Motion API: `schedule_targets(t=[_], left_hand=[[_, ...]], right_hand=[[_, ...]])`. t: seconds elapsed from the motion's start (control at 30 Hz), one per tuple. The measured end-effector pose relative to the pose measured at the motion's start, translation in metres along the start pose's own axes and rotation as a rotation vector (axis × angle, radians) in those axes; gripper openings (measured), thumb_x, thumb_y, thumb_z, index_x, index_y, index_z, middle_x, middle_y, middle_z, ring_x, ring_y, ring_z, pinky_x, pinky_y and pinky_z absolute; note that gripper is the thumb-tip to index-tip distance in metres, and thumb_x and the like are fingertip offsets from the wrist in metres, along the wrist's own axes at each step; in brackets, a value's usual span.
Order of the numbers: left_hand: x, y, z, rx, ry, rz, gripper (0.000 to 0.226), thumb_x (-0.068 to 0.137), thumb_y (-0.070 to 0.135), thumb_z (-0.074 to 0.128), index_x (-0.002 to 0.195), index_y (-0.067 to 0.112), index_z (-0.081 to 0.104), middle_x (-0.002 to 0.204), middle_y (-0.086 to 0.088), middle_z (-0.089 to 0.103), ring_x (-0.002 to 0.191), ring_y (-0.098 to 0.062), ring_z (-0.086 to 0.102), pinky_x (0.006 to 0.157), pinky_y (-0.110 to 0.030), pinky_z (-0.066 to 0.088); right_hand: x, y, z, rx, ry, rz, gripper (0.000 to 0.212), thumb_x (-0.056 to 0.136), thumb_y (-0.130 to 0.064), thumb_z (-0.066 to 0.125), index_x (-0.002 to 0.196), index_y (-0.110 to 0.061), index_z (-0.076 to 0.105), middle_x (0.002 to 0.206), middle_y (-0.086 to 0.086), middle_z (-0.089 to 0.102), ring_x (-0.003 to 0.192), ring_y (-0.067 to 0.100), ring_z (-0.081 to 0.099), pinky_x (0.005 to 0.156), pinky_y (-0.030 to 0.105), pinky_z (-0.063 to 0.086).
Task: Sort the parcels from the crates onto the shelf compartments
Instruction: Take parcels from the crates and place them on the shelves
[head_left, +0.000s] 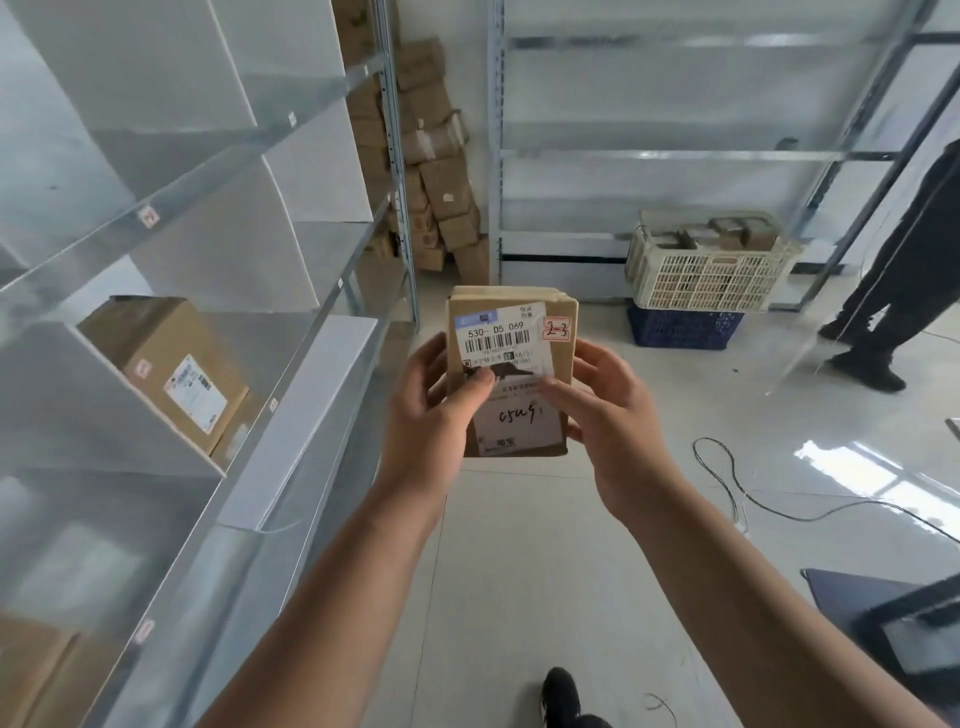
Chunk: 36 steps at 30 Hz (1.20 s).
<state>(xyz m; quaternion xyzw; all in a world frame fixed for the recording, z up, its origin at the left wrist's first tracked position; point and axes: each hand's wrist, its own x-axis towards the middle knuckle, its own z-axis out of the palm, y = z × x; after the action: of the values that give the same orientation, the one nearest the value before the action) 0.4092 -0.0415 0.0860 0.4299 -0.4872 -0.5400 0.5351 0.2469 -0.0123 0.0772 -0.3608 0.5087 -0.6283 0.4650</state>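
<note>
A small brown cardboard parcel (558, 358) is held up in front of me, label facing me, with a white barcode sticker and a red tag reading 2-3. My left hand (431, 415) grips its left edge, thumb pressed on the label. My right hand (608, 415) grips its right edge, thumb on the label too. The metal shelf (291, 332) with white dividers runs along my left. One compartment there holds a larger brown box (171, 369). A white crate (706, 260) with parcels sits on a blue crate (680, 327) at the far wall.
A pile of cardboard boxes (436, 176) stands in the far corner behind the shelf post. Another shelf frame (675, 156) lines the back wall. A person's legs (893, 280) stand at the right. Cables (737, 493) lie on the shiny floor. My shoe (561, 696) is below.
</note>
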Motion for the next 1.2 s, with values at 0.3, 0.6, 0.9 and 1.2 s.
schedule_targets(t=[0.3,0.6,0.9,1.2], left_hand=[[0.141,-0.033,0.059,0.003,0.033,-0.065,0.042,0.099,0.006,0.068,0.139,0.017,0.062,0.121,-0.001,0.077,0.111,-0.019,0.074,0.082,-0.029,0.063],[0.265,-0.058,0.117,0.029,0.088,-0.117,0.039,0.100,0.007,0.065,0.135,0.022,0.065,0.120,0.003,0.078,0.109,-0.015,0.074,0.081,-0.026,0.063],[0.398,-0.088,0.123,0.038,0.086,-0.161,0.047,0.097,-0.001,0.066,0.139,0.019,0.062,0.116,0.004,0.079,0.103,-0.008,0.075,0.072,-0.017,0.058],[0.575,-0.109,0.083,0.033,0.116,-0.210,0.045,0.098,0.001,0.066,0.139,0.021,0.064,0.117,0.002,0.079,0.108,-0.016,0.075,0.077,-0.023,0.061]], right_hand=[[0.160,0.009,-0.031,-0.012,-0.035,0.030,0.049,0.092,-0.008,0.078,0.137,-0.021,0.064,0.124,-0.003,0.077,0.107,0.015,0.077,0.069,0.025,0.061],[0.311,0.007,-0.060,-0.037,-0.104,0.102,0.050,0.092,-0.008,0.079,0.138,-0.019,0.064,0.125,-0.001,0.077,0.106,0.015,0.077,0.071,0.025,0.062],[0.451,0.033,-0.046,-0.074,-0.178,0.153,0.053,0.094,-0.004,0.075,0.143,-0.018,0.061,0.126,-0.002,0.077,0.115,0.018,0.075,0.086,0.036,0.064],[0.619,0.057,0.024,-0.148,-0.230,0.169,0.054,0.096,0.000,0.072,0.145,-0.018,0.060,0.125,-0.004,0.078,0.116,0.017,0.074,0.091,0.039,0.064]])
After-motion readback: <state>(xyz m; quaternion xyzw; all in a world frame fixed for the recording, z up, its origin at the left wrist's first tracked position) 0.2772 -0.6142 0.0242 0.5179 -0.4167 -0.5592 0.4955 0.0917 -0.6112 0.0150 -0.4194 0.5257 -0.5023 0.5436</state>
